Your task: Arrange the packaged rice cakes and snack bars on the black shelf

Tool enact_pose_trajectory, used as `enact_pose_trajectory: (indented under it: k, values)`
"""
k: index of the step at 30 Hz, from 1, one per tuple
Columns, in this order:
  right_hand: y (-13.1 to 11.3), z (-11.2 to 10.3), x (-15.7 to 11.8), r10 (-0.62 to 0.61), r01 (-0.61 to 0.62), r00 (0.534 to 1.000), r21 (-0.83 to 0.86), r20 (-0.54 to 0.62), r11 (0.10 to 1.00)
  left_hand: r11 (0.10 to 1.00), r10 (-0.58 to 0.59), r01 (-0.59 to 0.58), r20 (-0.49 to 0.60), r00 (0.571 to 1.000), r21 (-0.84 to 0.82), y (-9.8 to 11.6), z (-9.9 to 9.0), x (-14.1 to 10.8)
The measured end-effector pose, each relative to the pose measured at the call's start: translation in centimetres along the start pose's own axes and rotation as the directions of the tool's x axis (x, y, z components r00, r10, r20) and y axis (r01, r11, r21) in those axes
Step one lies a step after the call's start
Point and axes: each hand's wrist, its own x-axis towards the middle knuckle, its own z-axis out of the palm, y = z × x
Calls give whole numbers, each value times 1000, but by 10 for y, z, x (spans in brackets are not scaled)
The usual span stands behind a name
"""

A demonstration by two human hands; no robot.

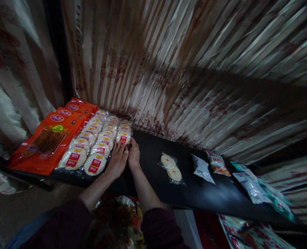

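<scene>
The left hand (pixel 117 159) and right hand (pixel 134 154), fingers part-bent, meet at the near end of the rightmost cracker row (pixel 123 132) on the desk (pixel 147 147); grip unclear. Lining up packs seems underway; next calls for gentle squaring.

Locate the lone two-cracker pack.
The cracker pack lies right of centre in the head view, on the black shelf between the right hand and a white packet.
</scene>
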Motion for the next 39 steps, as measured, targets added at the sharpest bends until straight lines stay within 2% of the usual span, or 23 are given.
enact_pose_trajectory:
  k: [5, 9, 16, 19, 26, 33, 36, 39]
  values:
    - [4, 1, -12, -26, 28, 1000, 101, -17, 995, 995, 93, -93, 6, 996, 26, 1, -2, -5]
    - [9, 1, -16, -38, 37, 999, 110, 7, 993, 994, 101, -102, 35, 994, 32, 1, -3, -5]
    - [13, -5, -21, -143, 142, 990, 165, -7, 976, 970, 176, -181, 45, 983, 159, -4, -4, -3]
    - [15, -10, -34, -174, 177, 984, 159, -27, 971, 964, 161, -167, 49, 986, 207, -5, -5, -8]
    - [25, -26, -77, -203, 205, 979, 104, -26, 973, 912, 265, -300, 156, 951, 280, 1, -9, -35]
    - [38, -48, -136, -232, 229, 972, 68, 40, 971, 877, 358, -425, 285, 889, 224, 4, -19, -81]
    - [44, -60, -166, -261, 251, 961, 104, 89, 962, 851, 413, -494, 355, 838, 175, 5, -30, -104]
    - [51, -73, -194, -258, 240, 943, 109, 208, 965, 811, 454, -567, 453, 767, 146, 4, -41, -127]
